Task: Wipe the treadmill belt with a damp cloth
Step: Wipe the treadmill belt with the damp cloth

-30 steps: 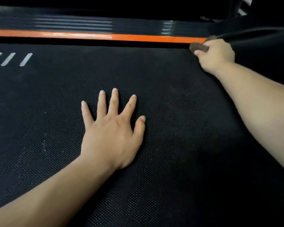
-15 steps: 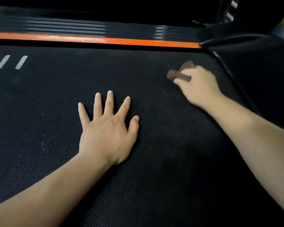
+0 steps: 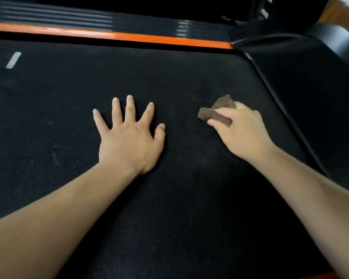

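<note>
Cloth (image 3: 214,116), dark brown and bunched into a small wad, lies on the black belt (image 3: 169,208) under the right hand (image 3: 242,134). The fingers of this hand are curled around it and grasp it, and two ends of the cloth stick out beyond them. The belt has a fine dotted texture, with some pale scuffs on its left part. The left hand (image 3: 129,142) rests flat on the belt beside the cloth, its fingers straight and spread, holding nothing. An orange strip (image 3: 149,38) runs along the far edge.

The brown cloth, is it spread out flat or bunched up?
Bunched up: the right hand holds the brown cloth in a wad, two short ends sticking out of its grip.
</note>
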{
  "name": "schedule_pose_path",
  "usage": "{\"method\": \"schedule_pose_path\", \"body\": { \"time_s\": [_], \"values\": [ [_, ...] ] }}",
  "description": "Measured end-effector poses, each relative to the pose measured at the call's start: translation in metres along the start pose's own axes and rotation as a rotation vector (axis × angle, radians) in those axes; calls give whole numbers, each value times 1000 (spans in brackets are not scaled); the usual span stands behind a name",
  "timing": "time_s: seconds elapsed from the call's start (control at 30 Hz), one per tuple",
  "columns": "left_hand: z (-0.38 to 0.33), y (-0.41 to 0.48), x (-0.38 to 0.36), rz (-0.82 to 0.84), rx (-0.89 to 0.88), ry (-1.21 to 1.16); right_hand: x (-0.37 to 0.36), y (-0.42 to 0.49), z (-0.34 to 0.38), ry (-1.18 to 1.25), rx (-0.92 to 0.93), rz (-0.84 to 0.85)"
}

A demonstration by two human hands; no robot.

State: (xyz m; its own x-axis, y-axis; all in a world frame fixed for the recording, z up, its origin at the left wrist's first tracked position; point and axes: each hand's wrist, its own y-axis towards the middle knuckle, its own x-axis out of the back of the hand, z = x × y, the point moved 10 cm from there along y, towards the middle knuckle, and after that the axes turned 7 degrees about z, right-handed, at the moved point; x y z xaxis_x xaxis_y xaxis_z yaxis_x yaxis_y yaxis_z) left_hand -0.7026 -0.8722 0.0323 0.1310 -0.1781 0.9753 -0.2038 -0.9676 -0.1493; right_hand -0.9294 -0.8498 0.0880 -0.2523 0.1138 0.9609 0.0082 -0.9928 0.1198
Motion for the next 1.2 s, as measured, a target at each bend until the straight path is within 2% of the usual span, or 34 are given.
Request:
{"method": "schedule_pose_path", "body": {
  "time_s": [0.03,0.13,0.17,0.27,0.33,0.37,0.43,0.53,0.6,0.7,0.73,0.8,0.9,0.97,1.03,1.13,1.2],
  "values": [
    [0,1,0,3,0,0,3,7,-9,-53,-19,6],
    [0,2,-2,16,-3,-1,22,37,-69,-71,-299,-68],
    [0,2,-2,15,-1,0,23,36,-70,-66,-331,-86],
    [1,3,-2,12,-2,7,-3,-10,-22,27,-213,-38],
    [1,2,-2,9,-2,12,-6,-55,12,132,-60,-2],
    [1,2,-1,8,-3,12,-6,-63,15,99,-11,31],
    [0,2,-1,9,-4,15,4,-50,-9,-12,-65,45],
    [1,1,-2,17,-6,14,19,-31,-57,-20,-302,-60],
    [2,2,-1,11,-4,13,6,-51,-33,-3,-248,-29],
    [2,2,0,0,1,20,-2,-116,32,152,-4,76],
    [2,2,0,0,3,19,-2,-131,40,134,50,127],
    [2,2,-1,-2,3,16,7,-129,17,63,18,130],
    [3,2,0,-4,3,12,19,-116,-34,84,-218,47],
    [2,2,0,-11,2,17,15,-134,-20,76,-186,75],
    [2,2,1,-14,-1,18,9,-169,17,153,-40,175],
    [2,1,1,-18,-5,17,7,-205,28,227,29,362],
    [2,1,1,-18,-2,15,18,-199,0,185,-25,301]
  ]
}}
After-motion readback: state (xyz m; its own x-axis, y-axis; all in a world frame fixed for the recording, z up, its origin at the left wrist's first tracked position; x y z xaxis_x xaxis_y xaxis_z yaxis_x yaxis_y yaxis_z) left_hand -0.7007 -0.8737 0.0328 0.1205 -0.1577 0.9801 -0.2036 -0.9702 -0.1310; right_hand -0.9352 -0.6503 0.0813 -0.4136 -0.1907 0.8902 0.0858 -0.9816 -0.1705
